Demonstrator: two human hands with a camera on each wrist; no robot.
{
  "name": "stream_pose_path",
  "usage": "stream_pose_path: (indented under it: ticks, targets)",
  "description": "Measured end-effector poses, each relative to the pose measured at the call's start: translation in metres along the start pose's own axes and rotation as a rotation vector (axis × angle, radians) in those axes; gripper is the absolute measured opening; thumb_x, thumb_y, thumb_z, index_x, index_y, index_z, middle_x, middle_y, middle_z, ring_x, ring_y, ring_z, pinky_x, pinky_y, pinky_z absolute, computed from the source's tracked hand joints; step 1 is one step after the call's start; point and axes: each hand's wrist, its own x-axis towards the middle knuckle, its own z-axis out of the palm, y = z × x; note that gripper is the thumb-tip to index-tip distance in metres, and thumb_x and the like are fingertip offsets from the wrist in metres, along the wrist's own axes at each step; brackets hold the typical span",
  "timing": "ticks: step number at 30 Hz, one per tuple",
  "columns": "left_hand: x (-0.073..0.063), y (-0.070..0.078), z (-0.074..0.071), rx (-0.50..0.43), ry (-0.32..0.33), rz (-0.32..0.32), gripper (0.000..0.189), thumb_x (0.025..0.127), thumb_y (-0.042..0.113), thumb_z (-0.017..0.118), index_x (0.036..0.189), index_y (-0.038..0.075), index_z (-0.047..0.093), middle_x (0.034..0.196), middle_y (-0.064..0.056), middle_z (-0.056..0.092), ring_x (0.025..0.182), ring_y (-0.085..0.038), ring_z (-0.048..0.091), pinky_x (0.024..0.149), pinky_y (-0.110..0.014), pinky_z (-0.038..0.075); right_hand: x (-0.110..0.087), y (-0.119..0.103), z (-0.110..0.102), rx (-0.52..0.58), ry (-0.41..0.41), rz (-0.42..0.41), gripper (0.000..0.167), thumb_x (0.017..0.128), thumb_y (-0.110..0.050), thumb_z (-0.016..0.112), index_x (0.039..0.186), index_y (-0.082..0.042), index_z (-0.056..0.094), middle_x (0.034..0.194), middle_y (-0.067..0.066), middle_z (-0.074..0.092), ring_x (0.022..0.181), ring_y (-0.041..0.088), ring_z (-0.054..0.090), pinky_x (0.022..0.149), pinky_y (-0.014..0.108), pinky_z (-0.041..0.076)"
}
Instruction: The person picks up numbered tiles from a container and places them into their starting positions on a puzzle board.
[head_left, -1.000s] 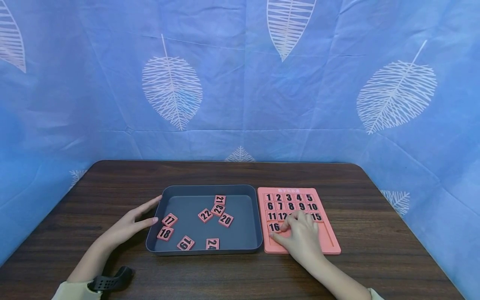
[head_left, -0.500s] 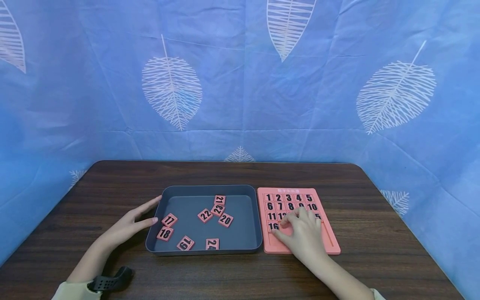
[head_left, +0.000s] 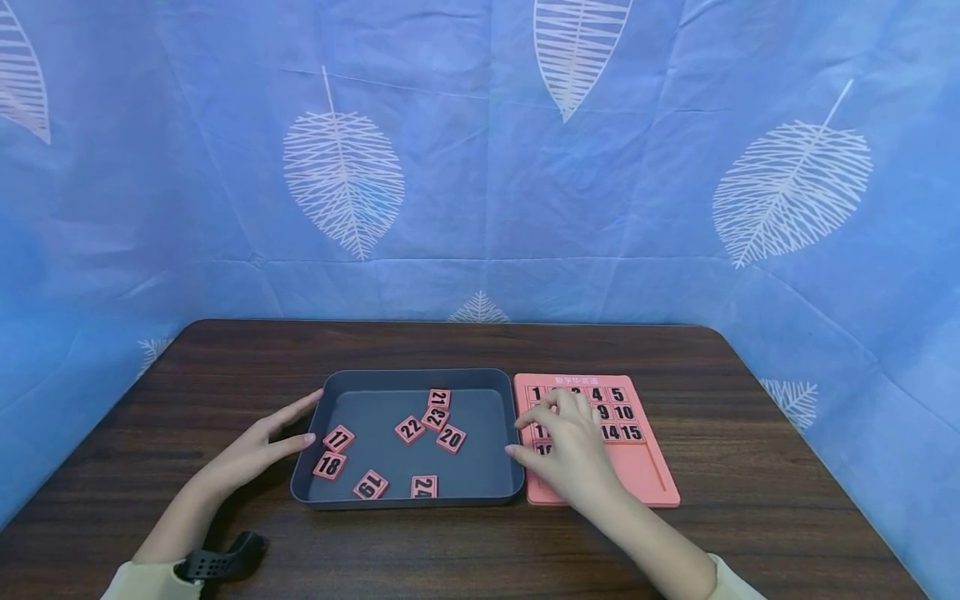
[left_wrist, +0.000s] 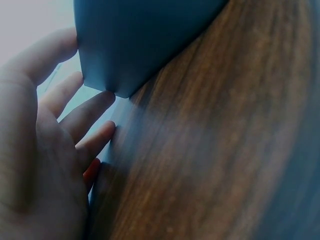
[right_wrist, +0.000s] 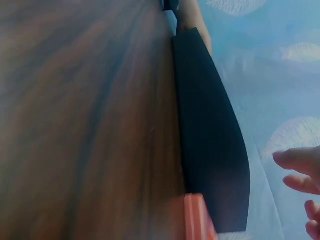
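My left hand (head_left: 258,450) rests against the left end of a dark grey tray (head_left: 480,475), fingers extended; in the left wrist view its fingertips meet the tray wall (left_wrist: 135,45). Loose pink number tiles lie in the tray, among them 17 (head_left: 339,438), 18 (head_left: 330,466), 22 (head_left: 410,429) and 24 (head_left: 424,487). Over the left part of a pink number puzzle board (head_left: 633,475) hovers my right hand (head_left: 573,450), thumb and index finger apart with nothing between them, tips near the tray's right rim. It hides part of the board's numbered rows; 14 and 15 show beside it.
Tray and board stand side by side on a dark wood table (head_left: 420,558). A blue cloth (head_left: 480,167) with white leaf prints hangs behind. A black band (head_left: 221,560) is on the left wrist.
My right hand has left the lower rows of the board, moving left and up toward the tray, its thumb and index finger spreading. My left hand and the tray tiles stay put.
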Motion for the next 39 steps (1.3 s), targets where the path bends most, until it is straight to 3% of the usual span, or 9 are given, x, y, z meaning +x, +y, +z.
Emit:
stream_pose_path:
  ticks: [8, 17, 23, 29, 33, 39]
  targets:
    - [0.000, -0.001, 0.000, 0.005, 0.003, -0.002, 0.063, 0.098, 0.026, 0.056, 0.153, 0.016, 0.027, 0.154, -0.019, 0.023, 0.138, -0.048, 0.016, 0.096, -0.073, 0.021, 0.014, -0.021, 0.017, 0.054, -0.052, -0.103, 0.025, 0.070, -0.032, 0.087, 0.089, -0.025, 0.072, 0.099, -0.004, 0.047, 0.088, 0.019, 0.036, 0.075, 0.038, 0.030]
    - [0.002, 0.000, 0.001, 0.006, 0.010, -0.007, 0.063, 0.098, 0.026, 0.056, 0.153, 0.013, 0.028, 0.154, -0.019, 0.024, 0.138, -0.048, 0.017, 0.096, -0.073, 0.020, 0.027, -0.043, 0.041, 0.113, -0.129, -0.210, 0.026, 0.072, -0.031, 0.085, 0.094, -0.021, 0.074, 0.100, -0.004, 0.046, 0.092, 0.019, 0.037, 0.079, 0.039, 0.032]
    - [0.000, 0.001, 0.001, -0.005, 0.003, -0.006, 0.063, 0.098, 0.026, 0.056, 0.153, 0.014, 0.027, 0.154, -0.019, 0.023, 0.138, -0.048, 0.016, 0.097, -0.072, 0.021, 0.033, -0.063, 0.055, 0.108, -0.217, -0.213, 0.025, 0.076, -0.034, 0.082, 0.097, -0.025, 0.074, 0.101, -0.007, 0.045, 0.093, 0.016, 0.035, 0.082, 0.038, 0.029]
    - [-0.001, 0.001, 0.001, -0.009, -0.001, -0.009, 0.063, 0.098, 0.027, 0.056, 0.153, 0.016, 0.027, 0.154, -0.019, 0.023, 0.138, -0.047, 0.016, 0.097, -0.071, 0.022, 0.039, -0.084, 0.074, 0.069, -0.217, -0.216, 0.028, 0.076, -0.042, 0.080, 0.099, -0.026, 0.074, 0.101, -0.007, 0.044, 0.091, 0.013, 0.035, 0.078, 0.033, 0.028]
    - [0.000, 0.001, 0.001, -0.015, -0.005, -0.004, 0.063, 0.098, 0.026, 0.055, 0.153, 0.016, 0.027, 0.154, -0.019, 0.023, 0.138, -0.048, 0.016, 0.096, -0.072, 0.023, 0.045, -0.097, 0.089, 0.056, -0.212, -0.193, 0.028, 0.076, -0.044, 0.080, 0.097, -0.026, 0.074, 0.099, -0.007, 0.044, 0.089, 0.013, 0.035, 0.078, 0.033, 0.029]
    - [0.000, 0.001, 0.001, -0.001, -0.006, 0.006, 0.063, 0.099, 0.025, 0.055, 0.153, 0.014, 0.026, 0.154, -0.020, 0.023, 0.138, -0.048, 0.017, 0.096, -0.072, 0.023, 0.061, -0.114, 0.109, -0.020, -0.269, -0.125, 0.032, 0.076, -0.050, 0.077, 0.099, -0.028, 0.074, 0.096, -0.008, 0.043, 0.085, 0.012, 0.033, 0.073, 0.030, 0.027]
